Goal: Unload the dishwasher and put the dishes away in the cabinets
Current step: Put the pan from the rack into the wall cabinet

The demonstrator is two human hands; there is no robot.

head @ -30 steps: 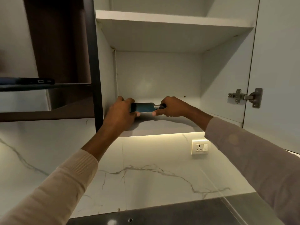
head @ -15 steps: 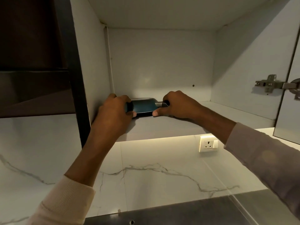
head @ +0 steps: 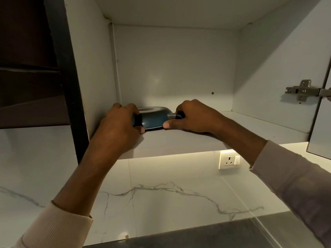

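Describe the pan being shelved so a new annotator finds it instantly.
Find the open white wall cabinet above the marble backsplash, then its bottom shelf, left side. The round dark teal pan sits there, gripped by the left hand and right hand: the only dark object among its white panels.

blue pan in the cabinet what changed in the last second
No clear move: the dark blue round pan sits on the white cabinet shelf near its left wall, as before. Nothing taken or let go. The left hand still grips its black side grip, the right hand its handle. Only the camera came closer.
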